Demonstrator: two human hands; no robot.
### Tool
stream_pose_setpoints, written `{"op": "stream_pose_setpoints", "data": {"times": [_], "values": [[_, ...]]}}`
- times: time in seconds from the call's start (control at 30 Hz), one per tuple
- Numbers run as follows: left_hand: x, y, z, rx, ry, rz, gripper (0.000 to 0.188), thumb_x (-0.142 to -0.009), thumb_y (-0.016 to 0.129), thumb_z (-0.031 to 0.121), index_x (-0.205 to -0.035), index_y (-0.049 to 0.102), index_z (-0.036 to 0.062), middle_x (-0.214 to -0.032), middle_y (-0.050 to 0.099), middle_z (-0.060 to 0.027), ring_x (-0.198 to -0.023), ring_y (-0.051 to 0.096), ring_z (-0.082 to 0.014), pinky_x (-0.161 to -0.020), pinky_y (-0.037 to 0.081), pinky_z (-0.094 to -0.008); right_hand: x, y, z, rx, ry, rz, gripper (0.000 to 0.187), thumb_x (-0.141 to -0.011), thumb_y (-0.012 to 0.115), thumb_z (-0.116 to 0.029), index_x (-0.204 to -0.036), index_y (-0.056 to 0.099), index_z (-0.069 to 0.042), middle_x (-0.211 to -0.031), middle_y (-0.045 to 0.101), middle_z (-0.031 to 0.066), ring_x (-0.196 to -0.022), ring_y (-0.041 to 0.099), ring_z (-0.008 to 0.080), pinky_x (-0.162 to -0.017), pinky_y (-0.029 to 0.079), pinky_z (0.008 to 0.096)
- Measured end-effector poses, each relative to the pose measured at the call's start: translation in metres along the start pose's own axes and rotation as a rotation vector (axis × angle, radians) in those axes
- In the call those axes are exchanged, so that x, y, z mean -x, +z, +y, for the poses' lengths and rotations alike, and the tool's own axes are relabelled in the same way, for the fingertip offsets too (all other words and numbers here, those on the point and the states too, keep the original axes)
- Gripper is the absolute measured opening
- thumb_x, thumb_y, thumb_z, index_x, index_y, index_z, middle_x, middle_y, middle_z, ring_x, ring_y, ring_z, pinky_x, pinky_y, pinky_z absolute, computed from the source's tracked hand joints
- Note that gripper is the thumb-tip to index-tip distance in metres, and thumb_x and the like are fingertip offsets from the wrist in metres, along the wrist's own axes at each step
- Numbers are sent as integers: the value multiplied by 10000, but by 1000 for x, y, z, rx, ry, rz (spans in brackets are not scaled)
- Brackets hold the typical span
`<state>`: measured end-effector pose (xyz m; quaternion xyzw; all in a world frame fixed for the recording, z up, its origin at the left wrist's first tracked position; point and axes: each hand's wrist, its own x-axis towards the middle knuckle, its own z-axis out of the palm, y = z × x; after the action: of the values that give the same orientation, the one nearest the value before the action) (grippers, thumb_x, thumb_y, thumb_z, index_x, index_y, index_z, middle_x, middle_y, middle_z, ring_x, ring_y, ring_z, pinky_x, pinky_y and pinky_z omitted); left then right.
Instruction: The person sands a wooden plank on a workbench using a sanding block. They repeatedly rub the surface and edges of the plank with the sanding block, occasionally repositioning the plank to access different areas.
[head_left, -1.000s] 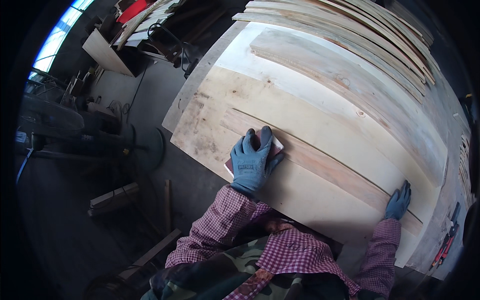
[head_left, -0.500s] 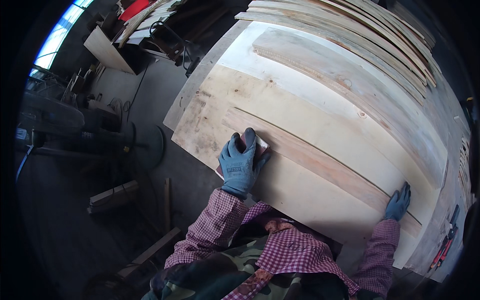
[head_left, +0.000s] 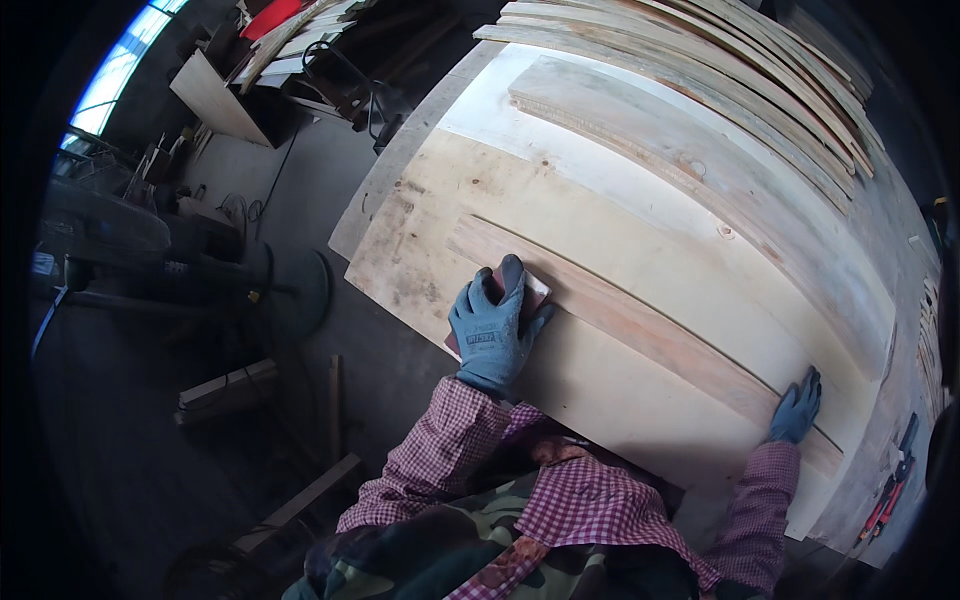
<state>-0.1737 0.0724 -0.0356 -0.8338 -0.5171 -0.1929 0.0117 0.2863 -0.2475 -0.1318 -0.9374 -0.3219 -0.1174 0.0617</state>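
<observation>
My left hand (head_left: pixel 492 335), in a blue-grey work glove, is closed round a reddish-brown sanding block (head_left: pixel 537 292). It presses the block onto a long, narrow wooden strip (head_left: pixel 650 335) near the strip's left end, with one corner of the block showing past the fingers. Toward the strip's right end, my right hand (head_left: pixel 797 408), gloved alike, lies flat across the wood with fingers stretched out. The strip rests on a pale plywood sheet (head_left: pixel 620 400) that has dark stains at its left corner.
Beyond the strip lies a thick wide board (head_left: pixel 640 155). Several long slats (head_left: pixel 690 75) are stacked at the table's far edge. A red-handled tool (head_left: pixel 886 497) lies at the right. Left of the table, a panel (head_left: pixel 218 100) leans and timber pieces (head_left: pixel 228 390) lie on the floor.
My left hand and the sanding block have slid a little to the right along the strip. My right hand stays in place.
</observation>
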Motion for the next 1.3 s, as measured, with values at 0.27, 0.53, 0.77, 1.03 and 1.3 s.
{"op": "stream_pose_setpoints", "data": {"times": [0.27,0.53,0.77,1.03,1.3], "values": [[-94,-5,-99,-266,-341,-83,690,-903,644,535,-1427,460,127,-1045,630,-243,-932,625,-437,-776,516,-528,-1,-5,-15,-42,-2,-8,529,-1006,513,-221,-1517,420,-117,-1556,418,137,-1413,390,353,-1171,295,469],[-26,7,32,89,134,-124,741,-867,701,505,-1477,436,179,-1334,495,-294,-1190,507,-451,-998,393,-584,-5,-7,-8,15,4,-45,537,-1011,500,-223,-1525,402,-101,-1564,406,139,-1422,378,345,-1182,280,457],[-106,5,-85,-197,-105,-82,649,-910,648,517,-1437,452,194,-1097,633,-223,-1004,613,-428,-855,501,-505,1,-4,-7,-26,-19,-29,542,-1007,498,-230,-1526,402,-109,-1559,410,147,-1417,382,349,-1182,280,458],[-103,21,-33,51,230,-70,581,-884,693,446,-1409,543,249,-1269,565,-238,-1155,536,-422,-985,440,-526,-1,-3,-10,-3,19,-34,555,-994,515,-229,-1525,402,-114,-1560,409,149,-1412,385,359,-1178,284,466],[-75,30,66,411,1058,-410,920,-793,654,669,-1494,414,123,-1342,551,-127,-1255,517,-321,-1087,380,-471,-7,-1,-7,8,-12,-43,538,-1005,503,-225,-1523,407,-116,-1561,403,157,-1415,386,355,-1178,283,472]]}}
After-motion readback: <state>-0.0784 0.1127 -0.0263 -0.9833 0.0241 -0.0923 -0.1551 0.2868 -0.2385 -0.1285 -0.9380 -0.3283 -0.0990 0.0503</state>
